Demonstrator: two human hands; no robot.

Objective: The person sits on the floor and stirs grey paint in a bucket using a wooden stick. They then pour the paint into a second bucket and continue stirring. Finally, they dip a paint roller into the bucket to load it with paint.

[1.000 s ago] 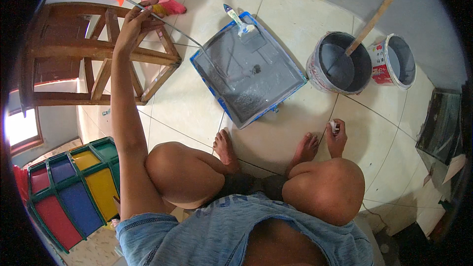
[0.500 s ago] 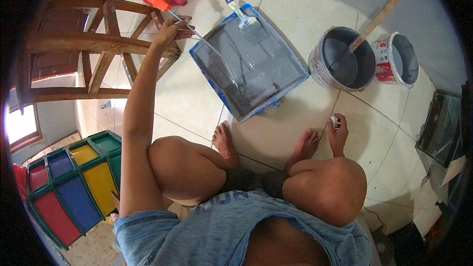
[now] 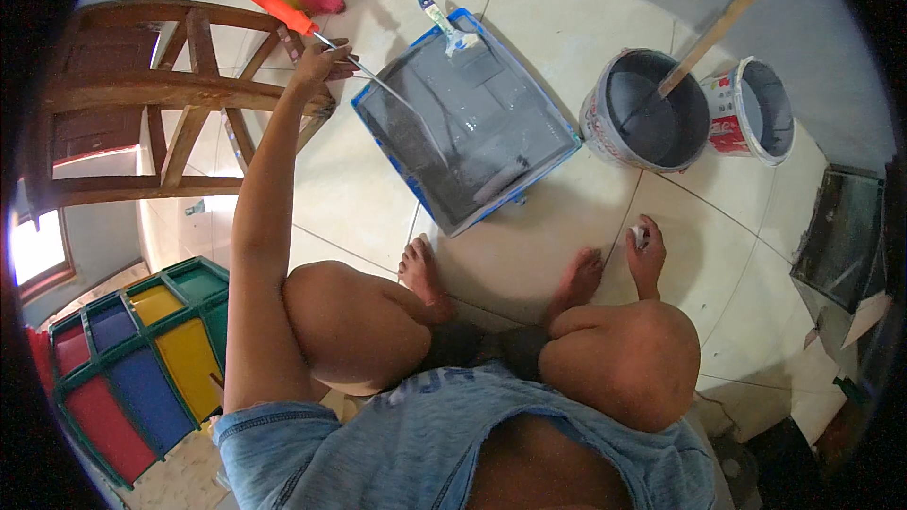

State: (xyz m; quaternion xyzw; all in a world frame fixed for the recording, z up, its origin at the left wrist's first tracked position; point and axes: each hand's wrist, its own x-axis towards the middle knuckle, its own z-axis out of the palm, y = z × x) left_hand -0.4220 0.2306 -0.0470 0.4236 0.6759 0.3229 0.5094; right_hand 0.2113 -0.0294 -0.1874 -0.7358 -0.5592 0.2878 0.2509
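Observation:
My left hand (image 3: 323, 66), arm stretched forward, grips the thin metal rod of a paint roller (image 3: 283, 11) just below its orange handle. The rod slants down into a blue paint tray (image 3: 383, 153) coated with wet grey paint. A long grey shape lies in the paint by the near right edge; whether it is the roller's sleeve is hard to tell. Across the tray's far edge rests a paintbrush (image 3: 436, 13) with pale, paint-smeared bristles. My right hand (image 3: 648, 260) hangs by my right knee, fingers curled around a small white thing (image 3: 641, 238) that I cannot identify.
Right of the tray stand a bucket of grey paint (image 3: 605, 127) with a wooden stick (image 3: 713, 33) in it and a second bucket (image 3: 727, 123). Wooden furniture (image 3: 170, 85) and a colourful plastic drawer unit (image 3: 146, 368) are on the left. A pink cloth (image 3: 321, 0) lies beyond the handle.
The grey shape in the tray shows longer and shifted slightly left and nearer. The whole view has shifted slightly; both hands keep their holds.

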